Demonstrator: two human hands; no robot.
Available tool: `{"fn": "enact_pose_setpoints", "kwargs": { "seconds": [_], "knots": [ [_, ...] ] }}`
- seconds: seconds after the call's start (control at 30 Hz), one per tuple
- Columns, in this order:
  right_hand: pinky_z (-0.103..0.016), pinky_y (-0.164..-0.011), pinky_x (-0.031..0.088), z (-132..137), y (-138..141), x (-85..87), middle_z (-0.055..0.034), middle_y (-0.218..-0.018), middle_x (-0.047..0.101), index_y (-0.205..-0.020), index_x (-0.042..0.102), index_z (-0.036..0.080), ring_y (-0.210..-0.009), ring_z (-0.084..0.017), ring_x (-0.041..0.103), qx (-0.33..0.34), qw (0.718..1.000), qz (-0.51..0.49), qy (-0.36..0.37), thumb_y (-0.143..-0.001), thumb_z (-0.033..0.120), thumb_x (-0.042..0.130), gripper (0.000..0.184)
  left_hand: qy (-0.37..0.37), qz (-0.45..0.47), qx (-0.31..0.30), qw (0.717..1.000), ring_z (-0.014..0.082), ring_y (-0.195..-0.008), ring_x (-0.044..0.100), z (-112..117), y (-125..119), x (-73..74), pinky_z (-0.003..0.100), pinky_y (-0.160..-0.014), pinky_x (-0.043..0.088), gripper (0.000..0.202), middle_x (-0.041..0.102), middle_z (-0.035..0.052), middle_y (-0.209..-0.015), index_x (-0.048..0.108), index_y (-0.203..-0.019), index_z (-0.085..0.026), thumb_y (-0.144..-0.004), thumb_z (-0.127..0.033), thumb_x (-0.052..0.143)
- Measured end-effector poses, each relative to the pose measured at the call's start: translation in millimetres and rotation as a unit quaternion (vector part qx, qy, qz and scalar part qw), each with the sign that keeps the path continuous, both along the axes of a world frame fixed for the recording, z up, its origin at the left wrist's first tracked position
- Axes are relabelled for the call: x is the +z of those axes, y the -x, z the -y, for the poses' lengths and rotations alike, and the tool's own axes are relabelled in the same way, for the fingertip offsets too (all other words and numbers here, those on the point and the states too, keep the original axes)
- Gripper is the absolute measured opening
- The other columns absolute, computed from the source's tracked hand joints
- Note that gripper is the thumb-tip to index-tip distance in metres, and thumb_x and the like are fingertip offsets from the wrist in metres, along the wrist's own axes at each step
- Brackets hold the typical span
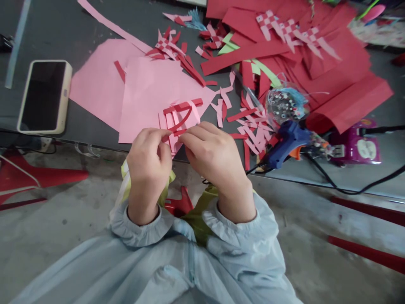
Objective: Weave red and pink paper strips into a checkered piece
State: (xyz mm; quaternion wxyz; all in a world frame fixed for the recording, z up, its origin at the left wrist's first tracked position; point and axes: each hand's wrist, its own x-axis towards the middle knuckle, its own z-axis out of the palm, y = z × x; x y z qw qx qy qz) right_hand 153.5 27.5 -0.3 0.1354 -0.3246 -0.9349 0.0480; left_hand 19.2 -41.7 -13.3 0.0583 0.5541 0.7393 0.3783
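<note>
Bottom centre, the left hand [148, 158] and right hand [210, 154] are both curled tight, fingertips pinching the paper weave [179, 120] at the table edge. Pink sheet [145, 93] just behind it, blue glue gun [286, 143] to the right, phone [44, 96] upper left

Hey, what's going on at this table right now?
A person works with both hands at the edge of the table. The left hand and right hand pinch a small weave of red and pink paper strips, held over a pink sheet. A blue glue gun lies to the right, a phone to the left, and red paper is piled behind.
</note>
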Motion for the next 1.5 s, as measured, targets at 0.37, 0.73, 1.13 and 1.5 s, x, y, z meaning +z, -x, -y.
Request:
{"fn": "enact_pose_setpoints", "kwargs": {
  "seconds": [0.37,0.73,1.13,1.5],
  "knots": [
    [-0.032,-0.055,0.036,4,-14,8.6,0.0001,-0.059,0.058,-0.072,0.063,0.024,-0.053,-0.012,0.046,-0.099,0.963,-0.246,0.055,-0.097,0.037,0.05,0.031,-0.002,0.003,-0.009,1.0,0.0171,-0.095,0.069,1,0,-0.2,0.032,-0.087,0.056,0.028,0.073,0.0017,-0.098,0.067,-0.095,-0.023,-0.086,-0.004,0.049],
    [-0.034,-0.068,0.05,-17,-26,-2.2,-0.0049,-0.091,0.072,-0.098,0.068,0.021,-0.069,-0.016,0.058,-0.172,0.957,-0.216,0.089,-0.079,0.024,0.074,0.021,-0.023,-0.002,-0.022,0.999,0.0191,-0.096,0.069,0,1,-5.8,0.032,-0.088,0.054,0.031,0.074,0.0035,-0.098,0.068,-0.095,-0.021,-0.082,-0.001,0.048],
    [-0.031,-0.067,0.052,-20,-21,-8.9,-0.0027,-0.087,0.074,-0.097,0.073,0.021,-0.067,-0.013,0.06,-0.162,0.938,-0.282,0.121,-0.081,0.015,0.065,0.019,-0.041,-0.026,-0.017,0.999,0.0184,-0.09,0.068,0,2,-6.7,0.031,-0.083,0.053,0.034,0.074,0.0012,-0.093,0.07,-0.091,-0.022,-0.079,-0.001,0.047],
    [-0.031,-0.067,0.053,-20,-19,-8.9,-0.0035,-0.093,0.077,-0.102,0.075,0.02,-0.066,-0.012,0.061,-0.147,0.932,-0.294,0.153,-0.083,0.02,0.067,0.021,-0.091,-0.025,0.068,0.993,0.0152,-0.073,0.064,2,8,-4.1,0.029,-0.07,0.047,0.03,0.068,-0.0024,-0.071,0.063,-0.067,-0.022,-0.074,0.0,0.044]
  ]
}}
